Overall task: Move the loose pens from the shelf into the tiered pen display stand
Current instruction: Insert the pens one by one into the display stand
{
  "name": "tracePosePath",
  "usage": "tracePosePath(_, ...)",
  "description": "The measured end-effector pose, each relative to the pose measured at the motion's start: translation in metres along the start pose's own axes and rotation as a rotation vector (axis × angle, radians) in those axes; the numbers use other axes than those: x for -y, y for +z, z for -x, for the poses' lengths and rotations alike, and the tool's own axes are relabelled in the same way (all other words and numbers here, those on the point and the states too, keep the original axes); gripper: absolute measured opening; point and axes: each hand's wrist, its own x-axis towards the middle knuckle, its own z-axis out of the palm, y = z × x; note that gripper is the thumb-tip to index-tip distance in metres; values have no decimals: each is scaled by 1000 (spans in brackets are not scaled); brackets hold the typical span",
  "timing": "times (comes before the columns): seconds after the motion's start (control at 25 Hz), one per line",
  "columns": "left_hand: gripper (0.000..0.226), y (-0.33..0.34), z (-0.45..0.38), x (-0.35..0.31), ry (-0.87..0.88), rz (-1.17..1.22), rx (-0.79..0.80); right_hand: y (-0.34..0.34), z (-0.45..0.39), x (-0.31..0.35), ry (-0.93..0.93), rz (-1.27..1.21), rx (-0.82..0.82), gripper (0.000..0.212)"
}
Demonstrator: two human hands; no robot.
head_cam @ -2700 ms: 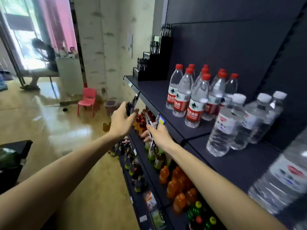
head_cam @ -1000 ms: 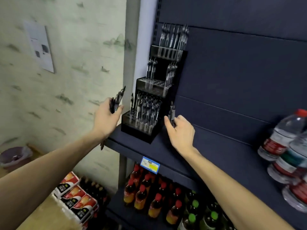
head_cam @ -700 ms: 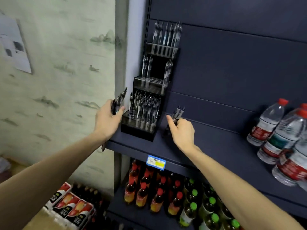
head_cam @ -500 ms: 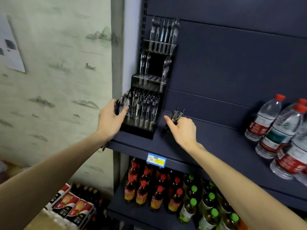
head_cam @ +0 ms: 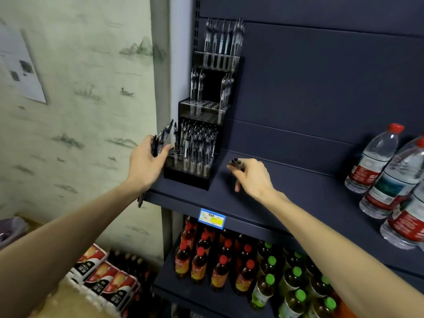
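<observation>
A black three-tier pen display stand (head_cam: 187,176) sits at the left end of the dark blue shelf (head_cam: 286,193). Its bottom tier is packed with pens, the middle tier holds a few, and the top tier holds several. My left hand (head_cam: 146,164) is closed around a bundle of pens (head_cam: 164,136) just left of the bottom tier, tips pointing up. My right hand (head_cam: 250,175) hovers over the shelf to the right of the stand, fingers curled around a few pens (head_cam: 236,162) whose dark ends show by the fingertips.
Water bottles (head_cam: 372,159) with red caps stand at the right end of the shelf. A price tag (head_cam: 212,218) hangs on the shelf edge. Drink bottles (head_cam: 199,267) fill the lower shelf. Packs of drinks (head_cam: 103,281) lie on the floor by the wall.
My right hand has drawn back from the stand and lowered, turning its pens so they point toward me. My left hand has stayed at the stand's left side with its bundle.
</observation>
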Motion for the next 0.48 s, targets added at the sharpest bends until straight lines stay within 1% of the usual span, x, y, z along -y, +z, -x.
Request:
tracePosePath(0.08, 30, -1, 3, 4, -11, -12, -1, 4, 6, 1, 17, -189, 30, 15)
tracePosePath(0.2, 33, -2, 5, 7, -9, -21, -6, 9, 8, 1, 54, -371, 75, 18)
tracePosePath(0.36, 35, -5, 1, 5, 18, -18, 15, 14, 8, 6, 138, -524, 140, 38)
tracePosePath(0.44, 37, -8, -3, 5, 21, -23, 24, 18, 8, 6, 187, -553, 145, 56)
tracePosePath(0.48, 37, -10, -5, 5, 19, -10, 25, 21, 6, 3, 182, -545, 140, 63)
